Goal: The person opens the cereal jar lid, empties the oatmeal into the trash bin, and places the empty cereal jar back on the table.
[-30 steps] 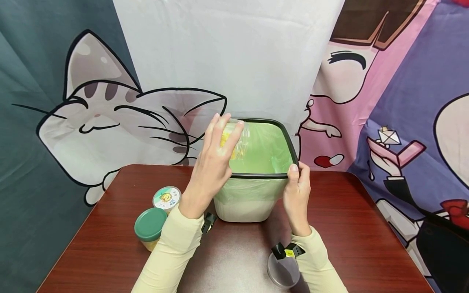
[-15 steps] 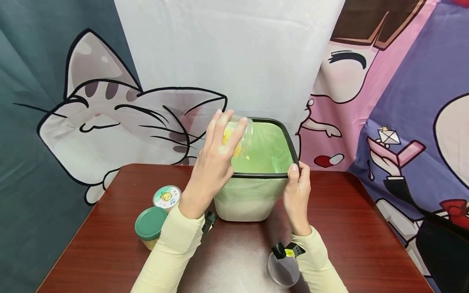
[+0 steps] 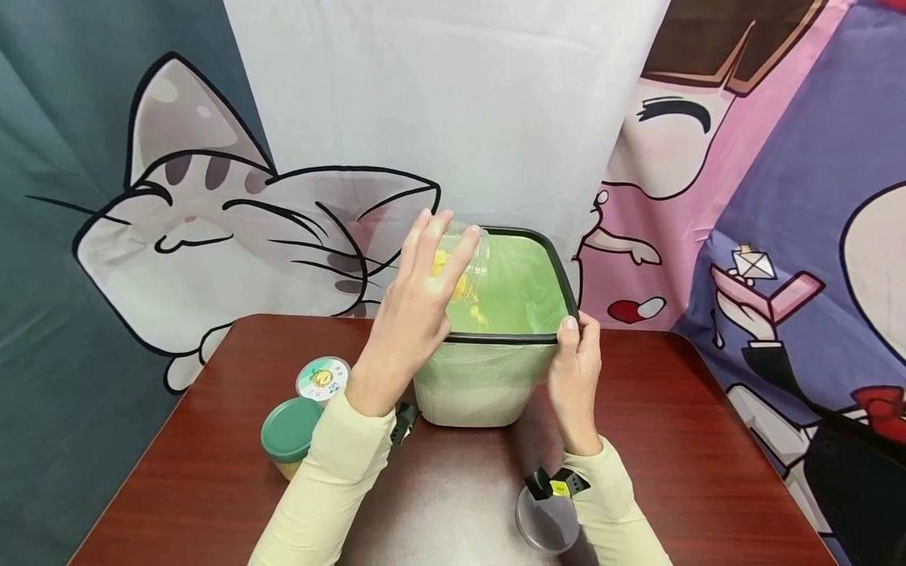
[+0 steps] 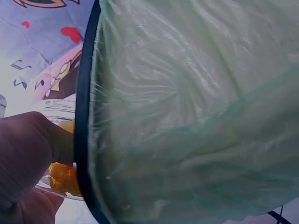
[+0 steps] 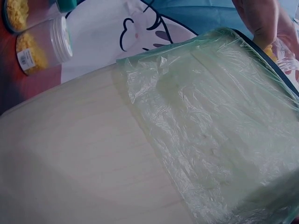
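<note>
A white trash bin [image 3: 470, 393], lined with a green plastic bag [image 5: 201, 116] under a black rim [image 3: 495, 339], stands on the table. Over its opening my left hand [image 3: 410, 322] grips a clear plastic jar [image 3: 480, 263], tipped with its mouth toward the bin. Yellow bits [image 3: 478, 316] are dropping from it in the head view; orange-yellow pieces [image 4: 64, 178] still show inside the jar in the left wrist view. My right hand [image 3: 575, 377] holds the bin's near right corner, thumb on the rim and fingers outside.
Left of the bin stand two more jars of yellow pieces, one with a green lid [image 3: 291, 429], one with a printed lid [image 3: 323, 380]. A clear round lid [image 3: 546, 520] lies by my right wrist. A printed cloth [image 3: 453, 102] hangs behind the table [image 3: 679, 456].
My left hand has shifted slightly to the right with the jar, and yellow pieces now fall from it into the bin. My right hand stays on the rim.
</note>
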A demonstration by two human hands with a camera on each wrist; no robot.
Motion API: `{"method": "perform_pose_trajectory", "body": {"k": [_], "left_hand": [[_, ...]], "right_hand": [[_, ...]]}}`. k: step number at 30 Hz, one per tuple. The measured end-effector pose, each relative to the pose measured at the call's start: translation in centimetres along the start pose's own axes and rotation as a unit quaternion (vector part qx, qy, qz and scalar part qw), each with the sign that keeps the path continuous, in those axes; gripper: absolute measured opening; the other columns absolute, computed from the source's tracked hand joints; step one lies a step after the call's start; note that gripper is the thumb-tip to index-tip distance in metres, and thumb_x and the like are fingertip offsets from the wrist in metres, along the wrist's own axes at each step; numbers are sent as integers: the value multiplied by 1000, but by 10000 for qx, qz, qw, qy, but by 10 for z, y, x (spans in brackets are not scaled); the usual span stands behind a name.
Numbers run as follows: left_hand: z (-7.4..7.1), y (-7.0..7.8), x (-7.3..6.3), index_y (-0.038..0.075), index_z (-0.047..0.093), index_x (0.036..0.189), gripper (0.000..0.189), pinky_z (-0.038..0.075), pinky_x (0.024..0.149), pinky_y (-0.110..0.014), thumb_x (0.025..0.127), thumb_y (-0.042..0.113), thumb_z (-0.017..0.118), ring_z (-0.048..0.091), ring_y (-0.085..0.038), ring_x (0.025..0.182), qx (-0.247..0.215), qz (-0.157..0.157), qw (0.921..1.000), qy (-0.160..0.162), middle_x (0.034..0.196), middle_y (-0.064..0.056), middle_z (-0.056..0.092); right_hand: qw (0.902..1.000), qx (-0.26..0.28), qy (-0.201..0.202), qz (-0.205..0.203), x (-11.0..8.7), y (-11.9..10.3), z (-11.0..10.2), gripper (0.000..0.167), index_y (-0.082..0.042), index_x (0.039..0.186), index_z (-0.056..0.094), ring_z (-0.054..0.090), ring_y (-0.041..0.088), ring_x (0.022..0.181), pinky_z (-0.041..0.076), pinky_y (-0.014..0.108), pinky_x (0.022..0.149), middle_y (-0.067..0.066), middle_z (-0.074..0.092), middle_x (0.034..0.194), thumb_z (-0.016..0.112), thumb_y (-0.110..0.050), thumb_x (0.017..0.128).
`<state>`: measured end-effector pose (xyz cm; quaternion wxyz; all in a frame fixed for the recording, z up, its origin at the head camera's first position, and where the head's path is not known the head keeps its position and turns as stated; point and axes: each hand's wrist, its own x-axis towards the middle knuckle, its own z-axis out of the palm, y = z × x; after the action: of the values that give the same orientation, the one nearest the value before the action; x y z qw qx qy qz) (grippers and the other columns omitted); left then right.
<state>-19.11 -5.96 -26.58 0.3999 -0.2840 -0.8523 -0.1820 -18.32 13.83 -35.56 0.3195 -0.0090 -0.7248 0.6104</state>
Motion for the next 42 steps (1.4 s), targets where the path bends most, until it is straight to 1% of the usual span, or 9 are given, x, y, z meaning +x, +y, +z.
{"method": "perform_pose_trajectory", "body": {"k": [2,8,14,21,25,28,30,36,42], "left_hand": [[-1,1,-1,14,41,135,91,40,39,-25,54,-27,45,15,-30,138,61,-18,10000,-53,143,-14,27],[-6,4,1,14,41,136,91,37,39,-23,55,-28,41,15,-30,138,101,19,9999,67,143,-14,27],[-1,0,-1,13,43,133,89,43,41,-27,56,-29,45,17,-32,137,235,21,9997,-33,142,-14,29],[2,-3,0,14,46,132,88,44,43,-29,58,-33,40,19,-31,137,340,289,9989,163,142,-12,32],[3,-3,-1,14,49,130,83,47,46,-31,61,-32,43,21,-31,137,293,479,9983,170,139,-13,36],[3,-4,-1,14,50,129,77,52,52,-34,66,-30,44,21,-31,137,282,601,9977,129,138,-13,38],[3,-5,0,14,50,129,76,52,54,-35,67,-29,44,22,-32,137,302,640,9974,97,138,-13,38],[1,-9,-1,14,50,130,84,48,46,-30,60,-33,44,22,-32,136,340,644,9973,13,139,-13,37],[-1,-7,-1,15,48,131,86,46,43,-28,59,-32,43,21,-31,137,229,642,9977,14,139,-12,36]], "right_hand": [[10000,-18,11,2,2,10,0,39,-1,116,48,45,11,93,34,25,79,2,52,99,41,-34,95],[10000,-19,-4,1,3,10,1,37,1,116,48,45,11,93,33,24,79,7,52,100,40,-28,95],[10000,69,-31,54,4,12,0,37,1,118,48,45,12,93,33,24,79,9,52,102,41,-27,95],[9999,96,12,-97,5,11,1,39,2,115,48,46,13,93,34,24,79,8,52,100,41,-31,95],[9999,68,-3,-78,4,11,0,39,1,115,48,46,12,93,34,24,79,6,52,100,41,-31,95],[10000,50,-20,-40,4,7,0,38,2,116,48,45,11,93,34,23,79,7,52,101,40,-29,95],[9999,85,-33,-46,3,0,1,38,6,117,48,45,11,93,33,23,80,11,52,102,40,-25,95],[9999,103,-28,-79,-3,-25,1,39,12,115,46,44,10,91,33,21,79,18,51,102,39,-20,94],[10000,47,-28,-46,-4,-26,2,40,13,116,45,44,10,91,33,21,79,23,51,104,38,-20,94]]}}
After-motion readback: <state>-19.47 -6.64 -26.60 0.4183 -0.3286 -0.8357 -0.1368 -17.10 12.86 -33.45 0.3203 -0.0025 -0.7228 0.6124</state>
